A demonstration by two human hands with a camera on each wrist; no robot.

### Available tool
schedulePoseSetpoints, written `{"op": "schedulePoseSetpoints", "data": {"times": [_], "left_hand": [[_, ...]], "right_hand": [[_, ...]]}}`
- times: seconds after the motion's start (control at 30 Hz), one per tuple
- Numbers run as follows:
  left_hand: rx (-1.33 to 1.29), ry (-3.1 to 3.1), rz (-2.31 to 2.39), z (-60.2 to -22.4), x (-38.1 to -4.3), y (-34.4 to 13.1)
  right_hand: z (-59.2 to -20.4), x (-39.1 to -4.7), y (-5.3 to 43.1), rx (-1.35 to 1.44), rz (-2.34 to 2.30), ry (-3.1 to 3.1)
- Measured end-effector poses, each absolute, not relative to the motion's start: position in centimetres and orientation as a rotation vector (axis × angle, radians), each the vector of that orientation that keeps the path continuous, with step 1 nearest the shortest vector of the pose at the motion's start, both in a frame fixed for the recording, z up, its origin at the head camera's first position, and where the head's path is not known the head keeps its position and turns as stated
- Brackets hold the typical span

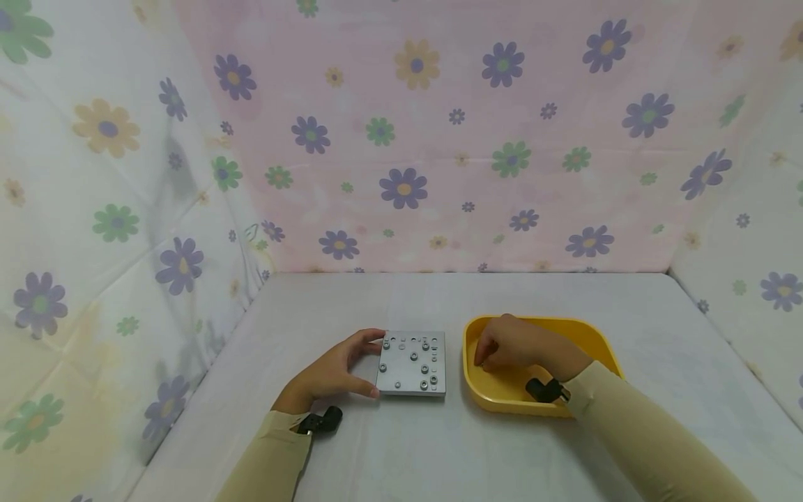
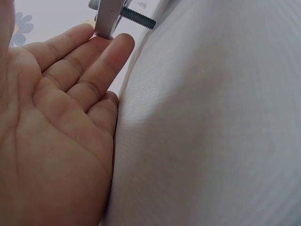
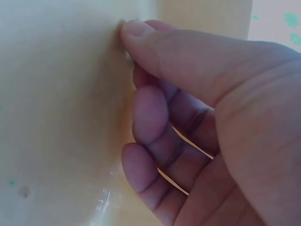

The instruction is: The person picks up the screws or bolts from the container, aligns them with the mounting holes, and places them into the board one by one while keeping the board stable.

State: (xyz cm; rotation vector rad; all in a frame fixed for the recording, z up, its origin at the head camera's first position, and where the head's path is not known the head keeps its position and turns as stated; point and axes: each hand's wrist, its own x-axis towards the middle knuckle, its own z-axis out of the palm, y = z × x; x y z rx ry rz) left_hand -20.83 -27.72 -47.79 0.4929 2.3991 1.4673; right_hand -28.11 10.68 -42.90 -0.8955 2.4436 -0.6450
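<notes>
A square silver metal plate (image 1: 404,376) lies on the table, with several socket-head screws (image 1: 414,356) and small holes on its top. My left hand (image 1: 335,369) is at its left side, thumb by the near corner and fingertips by the far one. In the left wrist view the fingers (image 2: 101,70) are nearly straight and touch the plate's edge (image 2: 109,19); a dark threaded screw (image 2: 138,18) sticks out from its underside. Inside the yellow tray (image 1: 477,397), my right hand (image 1: 511,341) pinches a small shiny piece (image 3: 128,57) between thumb and forefinger; its kind is mostly hidden.
The tray stands right of the plate on a white-covered table (image 1: 401,453). Flower-printed cloth (image 1: 401,139) hangs behind and at both sides. Small black wrist cameras (image 1: 323,421) sit at the sleeves.
</notes>
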Motion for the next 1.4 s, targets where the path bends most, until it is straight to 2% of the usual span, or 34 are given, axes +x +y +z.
{"op": "schedulePoseSetpoints", "data": {"times": [0.93,1.4], "left_hand": [[0.495,2.424,1.454,-47.7,-20.8,-27.7],[0.510,2.406,1.463,-47.6,-20.7,-27.6]], "right_hand": [[-41.9,-28.1,10.4,-1.020,-0.544,2.591],[-41.5,-28.1,10.8,-0.960,-0.570,2.640]]}}
